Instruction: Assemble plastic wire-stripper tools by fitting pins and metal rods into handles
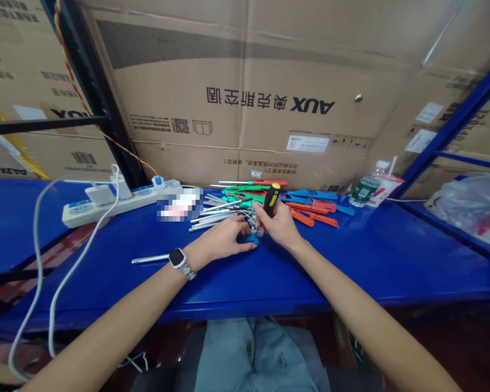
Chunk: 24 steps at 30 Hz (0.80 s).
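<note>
My right hand (281,223) is closed round a screwdriver (272,197) with a black and yellow handle, which sticks up above my fingers; its tip is hidden. My left hand (226,237), with a watch on the wrist, curls over a small blue plastic piece (251,238) on the table, fingers bent against it. Small shiny metal parts (258,231) lie between both hands. Silver metal rods (212,218) are heaped just beyond my left hand. Green plastic pieces (240,190) and orange-red plastic pieces (316,206) lie behind and right of my hands.
A single silver rod (149,259) lies beside my left wrist. A white power strip (106,204) with plugs and cables sits at the left. At the right back stand a plastic bottle (364,189) and a cup (381,190). Cardboard (269,65) walls the blue table's (351,261) back.
</note>
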Each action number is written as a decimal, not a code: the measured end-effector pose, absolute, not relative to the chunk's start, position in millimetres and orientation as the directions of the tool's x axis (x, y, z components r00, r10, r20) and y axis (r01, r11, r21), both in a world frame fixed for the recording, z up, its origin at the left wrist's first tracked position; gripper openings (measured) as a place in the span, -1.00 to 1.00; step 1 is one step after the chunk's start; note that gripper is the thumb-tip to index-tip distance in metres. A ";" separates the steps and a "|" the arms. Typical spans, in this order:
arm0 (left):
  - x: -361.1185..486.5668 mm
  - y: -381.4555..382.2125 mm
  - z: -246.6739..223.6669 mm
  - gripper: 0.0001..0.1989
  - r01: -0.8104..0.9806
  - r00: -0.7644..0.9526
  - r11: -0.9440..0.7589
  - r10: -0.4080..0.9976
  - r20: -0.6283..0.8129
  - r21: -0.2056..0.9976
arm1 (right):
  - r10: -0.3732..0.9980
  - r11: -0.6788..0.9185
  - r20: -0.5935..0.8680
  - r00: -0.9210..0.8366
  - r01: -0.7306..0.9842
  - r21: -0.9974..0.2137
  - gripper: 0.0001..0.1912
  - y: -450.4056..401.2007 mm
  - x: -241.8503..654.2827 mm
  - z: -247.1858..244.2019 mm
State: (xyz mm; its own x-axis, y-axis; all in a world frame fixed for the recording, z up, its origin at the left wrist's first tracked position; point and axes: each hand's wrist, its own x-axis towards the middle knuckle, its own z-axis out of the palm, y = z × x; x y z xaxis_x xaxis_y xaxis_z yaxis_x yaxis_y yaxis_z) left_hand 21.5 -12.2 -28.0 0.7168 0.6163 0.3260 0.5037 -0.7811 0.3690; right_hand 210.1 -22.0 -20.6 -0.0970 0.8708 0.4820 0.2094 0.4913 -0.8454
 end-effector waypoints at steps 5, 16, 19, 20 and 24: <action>18.8 -13.1 -20.8 -0.75 0.460 0.691 -0.795 0.600 0.403 0.395 | 0.873 0.487 0.473 -0.117 0.216 -0.846 -0.61 -21.8 207.5 -19.6; 70.4 -2.2 39.7 -0.66 0.109 0.230 -0.701 0.708 0.668 0.705 | 0.855 0.518 0.501 -0.138 0.284 -0.807 -0.57 -17.3 203.2 -24.4; 77.5 -0.6 37.7 -0.66 0.017 0.245 -0.688 0.706 0.664 0.725 | 0.855 0.519 0.498 -0.145 0.269 -0.812 -0.58 -18.6 208.4 -20.8; 76.3 -0.7 36.1 -0.66 -0.007 0.271 -0.688 0.697 0.664 0.725 | 0.851 0.525 0.500 -0.160 0.256 -0.812 -0.60 -19.7 211.2 -17.8; 65.0 -2.2 31.8 -0.67 -0.033 0.375 -0.691 0.661 0.650 0.722 | 0.835 0.526 0.469 -0.287 0.165 -0.835 -0.58 -26.0 223.1 0.6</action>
